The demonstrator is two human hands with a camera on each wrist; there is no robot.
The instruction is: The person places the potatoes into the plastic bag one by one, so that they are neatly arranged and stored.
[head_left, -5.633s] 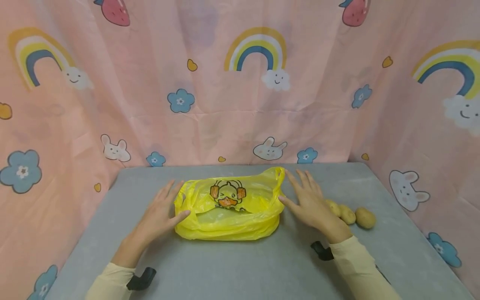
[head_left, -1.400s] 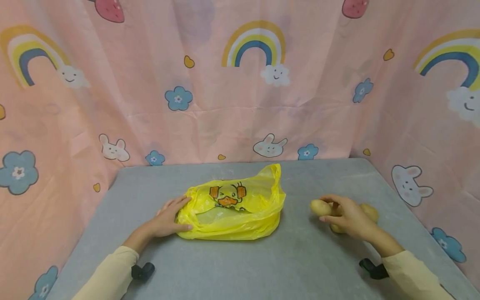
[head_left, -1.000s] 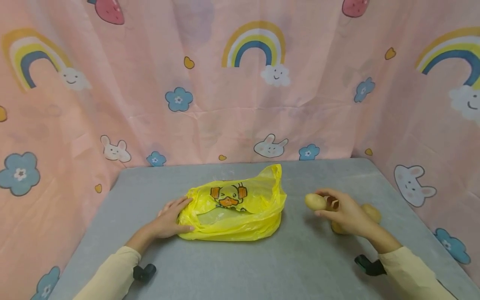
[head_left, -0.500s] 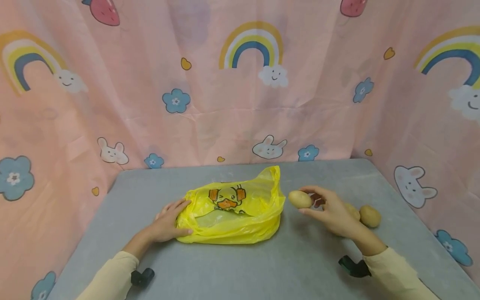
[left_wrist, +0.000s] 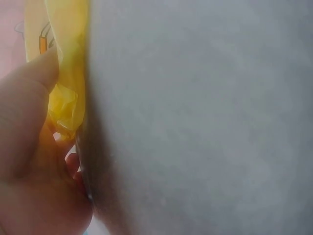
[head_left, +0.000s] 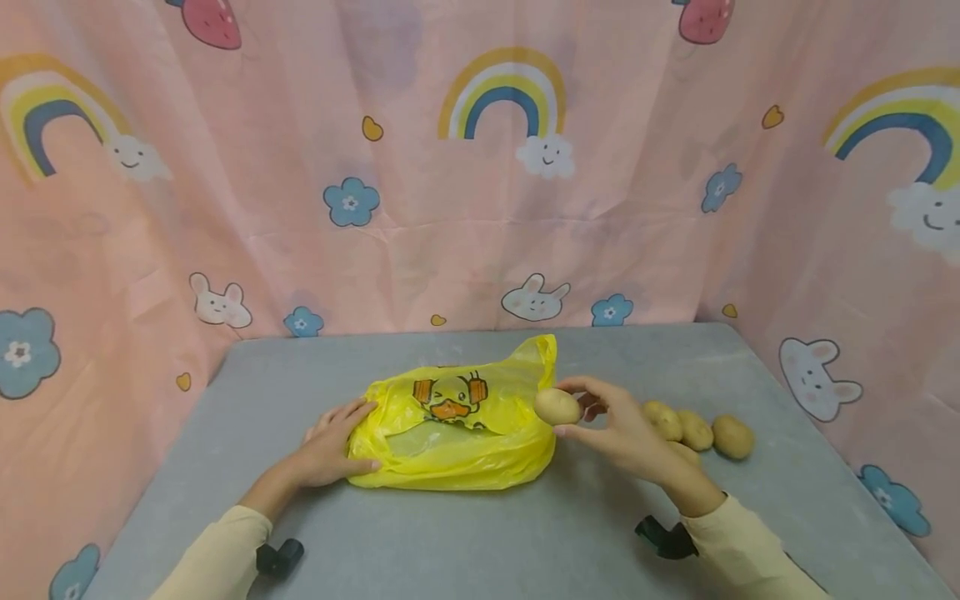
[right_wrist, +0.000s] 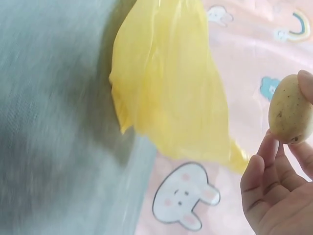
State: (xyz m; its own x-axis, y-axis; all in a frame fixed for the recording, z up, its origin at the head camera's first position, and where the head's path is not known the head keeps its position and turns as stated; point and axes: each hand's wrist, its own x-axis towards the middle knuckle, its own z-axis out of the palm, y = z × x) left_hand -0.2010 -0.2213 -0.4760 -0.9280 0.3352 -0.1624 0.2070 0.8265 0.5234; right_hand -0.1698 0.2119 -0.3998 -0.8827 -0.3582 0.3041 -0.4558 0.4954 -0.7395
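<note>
A yellow plastic bag [head_left: 450, 450] printed with a duck in headphones lies on its side. At its left end, my left hand [head_left: 326, 450] holds the bag between thumb and fingers. The left wrist view has that thumb [left_wrist: 36, 73] on the yellow plastic, with the other fingers partly hidden. My right hand [head_left: 618, 429] pinches a pale potato [head_left: 557, 407] between thumb and fingertips, off the table. In the head view this potato overlaps the bag's right end. The right wrist view shows small dark spots on the potato [right_wrist: 289, 110], beside the bag's upright yellow flap [right_wrist: 166, 78].
Several more potatoes [head_left: 732, 437] lie grouped on the grey table [head_left: 480, 542], right of and partly behind my right hand. Pink patterned cloth [head_left: 420, 275] hangs around the table's back and sides. A black device [head_left: 281, 557] is on each wrist.
My right hand took a potato from the group at the right and carried it left to the bag's right end. My left hand moved in and settled on the bag's left end.
</note>
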